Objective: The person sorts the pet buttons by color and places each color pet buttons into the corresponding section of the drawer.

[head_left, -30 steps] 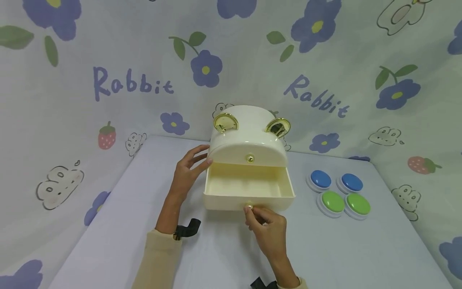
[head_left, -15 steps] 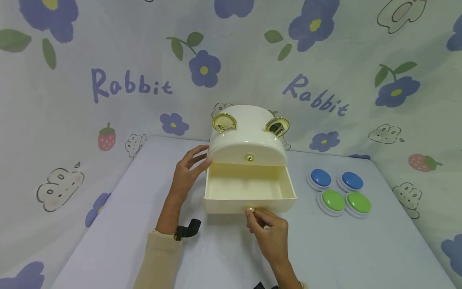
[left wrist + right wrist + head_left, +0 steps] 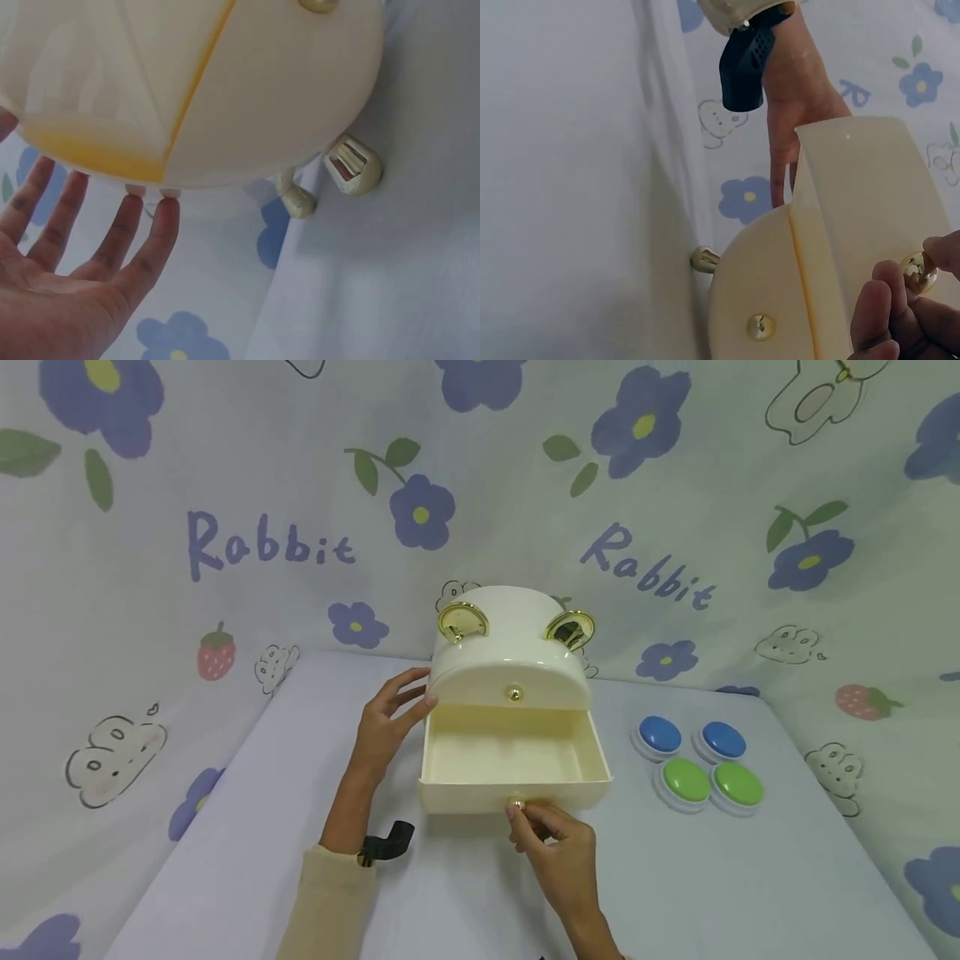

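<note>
The right hand (image 3: 561, 860) pinches the gold knob (image 3: 920, 274) of the drawer (image 3: 465, 798), which juts well out of the front of the cream cabinet (image 3: 510, 647); the left hand (image 3: 381, 735), fingers spread, touches the cabinet's left side with its fingertips. Pulled further, the drawer might drop out or tip the cabinet, since fingertips alone seem a light brace; the small, smooth knob could also slip. Right of the cabinet, two blue domes (image 3: 660, 733) and two green domes (image 3: 686, 779) sit on the surface (image 3: 697, 885), not in the drawer's way.
</note>
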